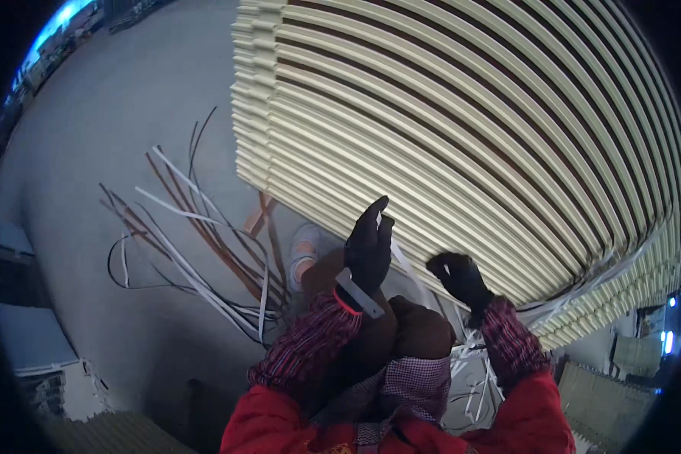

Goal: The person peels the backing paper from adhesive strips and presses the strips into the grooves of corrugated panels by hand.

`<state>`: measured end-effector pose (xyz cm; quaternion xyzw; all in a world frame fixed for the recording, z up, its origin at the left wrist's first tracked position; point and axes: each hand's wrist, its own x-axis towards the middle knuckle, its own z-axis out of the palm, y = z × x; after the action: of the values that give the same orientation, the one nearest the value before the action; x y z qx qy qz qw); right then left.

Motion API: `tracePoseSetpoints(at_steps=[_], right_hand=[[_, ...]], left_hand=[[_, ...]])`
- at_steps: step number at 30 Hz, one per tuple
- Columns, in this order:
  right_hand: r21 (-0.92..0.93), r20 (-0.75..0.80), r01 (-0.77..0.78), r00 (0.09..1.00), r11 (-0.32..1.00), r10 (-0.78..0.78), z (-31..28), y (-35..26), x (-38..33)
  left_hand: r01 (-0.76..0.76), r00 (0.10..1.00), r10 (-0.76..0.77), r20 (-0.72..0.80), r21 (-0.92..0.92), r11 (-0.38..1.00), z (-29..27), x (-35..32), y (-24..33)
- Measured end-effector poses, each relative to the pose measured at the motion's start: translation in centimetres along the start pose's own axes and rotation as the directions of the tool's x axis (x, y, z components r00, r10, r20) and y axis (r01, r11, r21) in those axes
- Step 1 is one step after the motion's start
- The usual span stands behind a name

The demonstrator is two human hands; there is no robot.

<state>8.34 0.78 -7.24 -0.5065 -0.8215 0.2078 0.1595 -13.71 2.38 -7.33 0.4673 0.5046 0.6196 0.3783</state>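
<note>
- So the stack of cream ridged strips (446, 151) sits ahead of both hands, spreading off to the right, long axis running upper left to lower right.
- Left gloved hand (368, 253) is closer to the stack's left end, fingers up, thumb apart, pale sliver between; can't tell if it's pinched.
- Right gloved hand (461, 280) is at the near edge, nearer the right end, fingers curled; can't tell if it's gripping anything.
- White strap (408, 265) runs between them.
- Loose bands (178, 206) litter the floor, left.
- Can't spot any containers near the hands, tbh.
</note>
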Motion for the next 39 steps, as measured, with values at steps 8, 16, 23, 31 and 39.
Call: tracePoseSetpoints(at_steps=[8, 16, 23, 31, 39], right_hand=[[0.035, -0.109, 0.230, 0.968, 0.973, -0.225, -5.5, -11.1, 6.6], [-0.116, -0.140, 0.381, 0.908, 0.917, -0.395, -6.8, -11.3, 3.2], [0.069, -0.156, 0.437, 0.893, 0.897, -0.423, -6.8, -10.1, 3.4], [-0.831, 0.252, -0.138, 0.771, 0.539, 0.586, -2.0, 17.9, -11.3], [-0.073, -0.306, -0.216, 0.934, 0.974, 0.184, -1.8, 1.8, 3.7]], left_hand=[[0.171, 0.926, -0.080, 0.368, -0.222, 0.960, 0.3, -2.8, 0.7], [-0.010, 0.940, 0.053, 0.336, -0.128, 0.992, -0.3, -4.7, 4.7], [-0.039, 0.915, 0.036, 0.401, -0.001, 0.999, -0.9, -4.2, 6.9], [0.149, 0.989, -0.128, 0.077, -0.424, 0.893, -7.6, 2.5, 1.8], [0.177, 0.982, -0.179, 0.056, -0.594, 0.784, -6.7, 7.9, -4.1]])
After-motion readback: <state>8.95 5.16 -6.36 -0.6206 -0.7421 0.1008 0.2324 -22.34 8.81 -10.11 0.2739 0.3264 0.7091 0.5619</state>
